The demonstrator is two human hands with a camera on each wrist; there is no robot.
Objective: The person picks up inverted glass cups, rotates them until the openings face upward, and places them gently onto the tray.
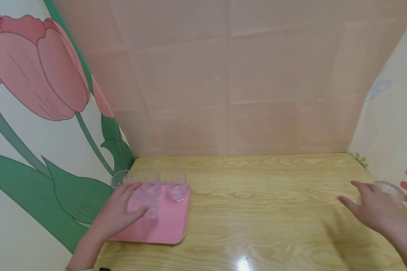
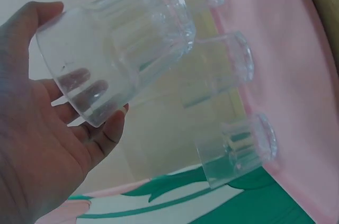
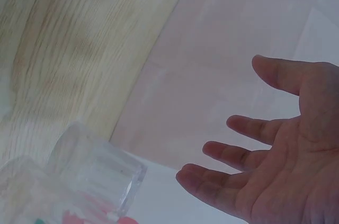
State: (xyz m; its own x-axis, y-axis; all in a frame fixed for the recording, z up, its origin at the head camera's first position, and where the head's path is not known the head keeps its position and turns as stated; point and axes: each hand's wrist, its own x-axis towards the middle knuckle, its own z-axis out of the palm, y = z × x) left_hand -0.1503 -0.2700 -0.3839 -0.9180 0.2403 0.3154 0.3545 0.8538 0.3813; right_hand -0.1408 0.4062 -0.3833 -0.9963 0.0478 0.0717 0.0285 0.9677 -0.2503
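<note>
Cup (image 2: 119,49) gripped in our left hand (image 1: 120,212), we held our right hand (image 1: 376,207) spread near the table's (image 1: 257,210) right edge.

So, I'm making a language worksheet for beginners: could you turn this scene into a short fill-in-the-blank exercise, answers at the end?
1. The left hand grips a clear faceted tumbler; the flat rectangular tray near it is coloured ____.
2. Besides the gripped one, ____ other clear tumblers stand on that tray.
3. The right hand, its fingers apart, holds ____.

Missing words: pink; three; nothing.
</note>
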